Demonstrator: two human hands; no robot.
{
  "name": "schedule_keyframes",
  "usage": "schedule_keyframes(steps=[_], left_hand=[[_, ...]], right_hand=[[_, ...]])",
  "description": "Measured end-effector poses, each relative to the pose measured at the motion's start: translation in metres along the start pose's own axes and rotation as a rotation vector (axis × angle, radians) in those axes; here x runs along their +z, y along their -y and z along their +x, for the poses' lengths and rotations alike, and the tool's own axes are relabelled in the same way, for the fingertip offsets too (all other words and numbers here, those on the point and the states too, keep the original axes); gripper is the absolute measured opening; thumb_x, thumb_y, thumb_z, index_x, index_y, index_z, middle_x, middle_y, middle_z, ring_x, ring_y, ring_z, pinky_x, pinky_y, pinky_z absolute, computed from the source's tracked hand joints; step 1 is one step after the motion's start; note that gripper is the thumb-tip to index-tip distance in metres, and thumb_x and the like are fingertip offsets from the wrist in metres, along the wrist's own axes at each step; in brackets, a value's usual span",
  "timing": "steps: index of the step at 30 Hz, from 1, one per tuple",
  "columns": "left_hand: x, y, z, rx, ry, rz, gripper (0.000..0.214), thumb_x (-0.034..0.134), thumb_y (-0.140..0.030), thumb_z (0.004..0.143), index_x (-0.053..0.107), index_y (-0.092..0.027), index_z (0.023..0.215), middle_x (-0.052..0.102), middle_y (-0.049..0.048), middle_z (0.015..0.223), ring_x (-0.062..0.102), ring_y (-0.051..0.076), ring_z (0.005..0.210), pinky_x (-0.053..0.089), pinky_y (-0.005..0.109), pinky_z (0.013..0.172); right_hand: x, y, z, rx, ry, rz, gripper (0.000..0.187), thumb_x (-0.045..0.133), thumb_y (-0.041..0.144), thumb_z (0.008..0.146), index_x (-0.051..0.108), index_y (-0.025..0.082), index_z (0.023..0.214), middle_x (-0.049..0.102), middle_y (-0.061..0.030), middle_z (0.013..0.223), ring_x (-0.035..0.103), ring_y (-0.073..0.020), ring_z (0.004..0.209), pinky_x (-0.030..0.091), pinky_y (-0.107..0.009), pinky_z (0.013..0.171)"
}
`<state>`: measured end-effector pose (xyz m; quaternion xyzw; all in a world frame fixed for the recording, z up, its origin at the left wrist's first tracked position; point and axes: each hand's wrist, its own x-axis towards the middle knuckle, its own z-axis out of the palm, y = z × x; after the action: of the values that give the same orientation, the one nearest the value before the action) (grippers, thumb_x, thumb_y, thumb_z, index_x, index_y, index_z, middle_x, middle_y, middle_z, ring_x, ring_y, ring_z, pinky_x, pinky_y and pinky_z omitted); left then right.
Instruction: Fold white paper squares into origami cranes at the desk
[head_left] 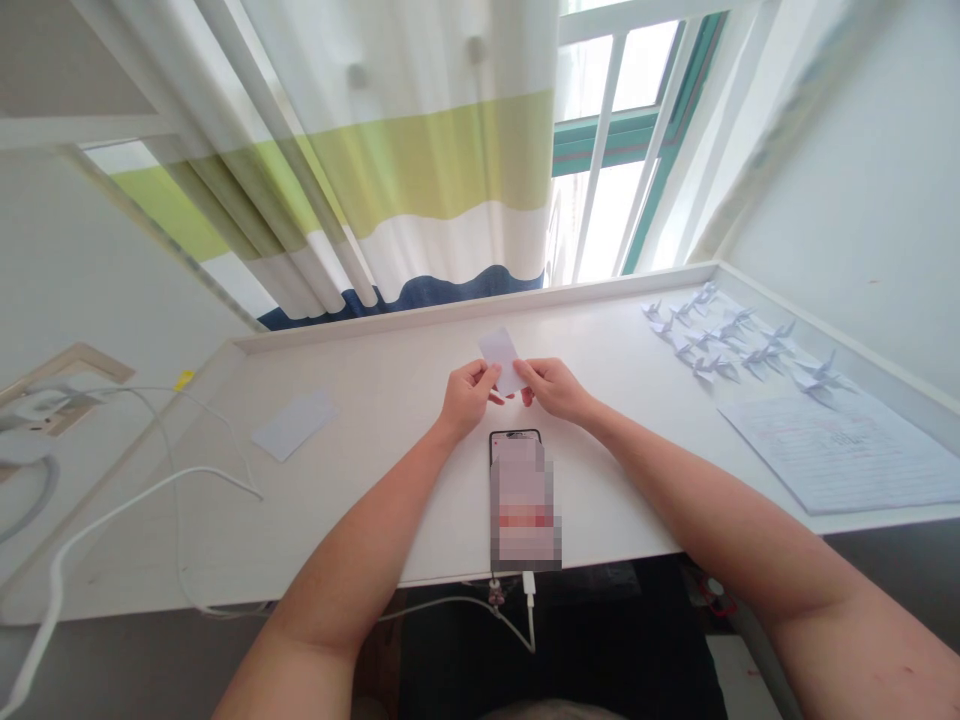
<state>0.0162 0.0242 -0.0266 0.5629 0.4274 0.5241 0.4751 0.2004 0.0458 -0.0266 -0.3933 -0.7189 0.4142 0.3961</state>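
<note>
Between my two hands, above the middle of the white desk, is a small white sheet of paper. My left hand pinches its left side with the thumb on top. On its right side my right hand grips it the same way. The fingers beneath the sheet are partly hidden. Just below my hands lies a phone, its screen partly blurred out. Farther left on the desk rests another white piece of paper, flat and apart from my hands.
Several folded paper cranes stand at the back right. In front of them lies a written sheet. White cables cross the desk's left side, and a charging cable hangs from the phone. A raised rim borders the desk's back.
</note>
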Motion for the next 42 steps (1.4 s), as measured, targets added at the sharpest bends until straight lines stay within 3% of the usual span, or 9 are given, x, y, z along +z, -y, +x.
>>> schedule_keyframes(steps=[7,10,12,15,17,20,30,38,42], left_hand=[[-0.001,0.002,0.002,-0.015,-0.03,-0.004,0.054,0.077,-0.069,0.086,0.073,-0.016,0.081,0.072,0.0049,0.074,0.073,0.018,0.066,0.061,0.028,0.056],[-0.002,0.006,0.004,-0.004,-0.106,0.015,0.053,0.079,-0.068,0.084,0.076,-0.016,0.077,0.072,0.0043,0.073,0.068,0.016,0.069,0.061,0.027,0.056],[-0.002,0.007,0.004,-0.012,-0.135,0.031,0.05,0.082,-0.066,0.081,0.078,-0.016,0.078,0.074,0.004,0.074,0.066,0.015,0.069,0.061,0.025,0.057],[-0.002,0.007,0.004,-0.026,-0.123,0.05,0.049,0.085,-0.065,0.08,0.081,-0.016,0.079,0.075,0.0039,0.074,0.066,0.015,0.069,0.059,0.026,0.059],[-0.002,0.004,0.003,-0.022,-0.116,0.053,0.049,0.086,-0.065,0.079,0.079,-0.017,0.075,0.073,0.0027,0.07,0.064,0.014,0.066,0.057,0.026,0.06],[-0.001,0.001,0.002,0.001,-0.121,0.03,0.053,0.089,-0.064,0.075,0.068,-0.017,0.062,0.064,-0.0009,0.06,0.057,0.011,0.058,0.051,0.025,0.058],[-0.001,-0.002,0.003,0.098,-0.039,-0.049,0.07,0.086,-0.079,0.07,0.051,-0.019,0.061,0.054,-0.0036,0.06,0.051,0.01,0.06,0.047,0.025,0.061],[-0.009,0.002,0.006,0.064,-0.105,-0.004,0.067,0.082,-0.075,0.078,0.044,-0.022,0.065,0.042,-0.007,0.058,0.039,0.008,0.056,0.038,0.023,0.053],[-0.01,0.004,0.007,-0.034,-0.045,-0.066,0.063,0.086,-0.076,0.072,0.057,-0.021,0.079,0.061,-0.0047,0.063,0.052,0.01,0.056,0.044,0.023,0.053]], right_hand=[[-0.009,0.003,0.0,-0.002,0.059,-0.156,0.074,0.04,0.081,0.101,0.062,0.021,0.064,0.052,0.0017,0.049,0.048,-0.0145,0.05,0.035,-0.029,0.055],[-0.009,0.003,-0.003,-0.056,-0.147,-0.281,0.071,0.045,0.076,0.101,0.041,0.024,0.053,0.037,0.0034,0.048,0.034,-0.0126,0.051,0.025,-0.031,0.055],[-0.007,0.003,-0.005,-0.094,-0.275,-0.34,0.064,0.051,0.068,0.103,0.044,0.024,0.057,0.04,0.0032,0.052,0.034,-0.013,0.053,0.028,-0.032,0.056],[0.002,0.003,-0.01,-0.202,-0.259,-0.375,0.033,0.062,0.053,0.101,0.073,0.023,0.098,0.067,-0.0034,0.081,0.057,-0.0185,0.069,0.046,-0.033,0.066],[0.01,0.002,-0.011,-0.274,-0.179,-0.379,0.04,0.065,0.048,0.1,0.071,0.025,0.132,0.071,-0.0114,0.112,0.068,-0.0265,0.099,0.056,-0.038,0.079],[0.017,-0.001,-0.011,-0.292,-0.101,-0.343,0.052,0.068,0.046,0.1,0.063,0.026,0.148,0.067,-0.0155,0.128,0.064,-0.0331,0.12,0.061,-0.045,0.086],[0.009,0.005,-0.008,-0.139,-0.165,0.043,0.034,0.066,0.052,0.098,0.076,0.021,0.109,0.079,-0.0099,0.105,0.073,-0.0258,0.098,0.058,-0.042,0.088],[-0.002,-0.003,0.001,0.113,-0.315,0.431,0.039,0.077,0.037,0.069,0.071,0.02,0.104,0.079,-0.0029,0.083,0.072,-0.0218,0.079,0.059,-0.037,0.075],[-0.005,-0.001,0.0,0.141,-0.252,0.444,0.029,0.079,0.036,0.068,0.071,0.02,0.091,0.078,-0.0032,0.079,0.069,-0.0194,0.071,0.057,-0.034,0.065]])
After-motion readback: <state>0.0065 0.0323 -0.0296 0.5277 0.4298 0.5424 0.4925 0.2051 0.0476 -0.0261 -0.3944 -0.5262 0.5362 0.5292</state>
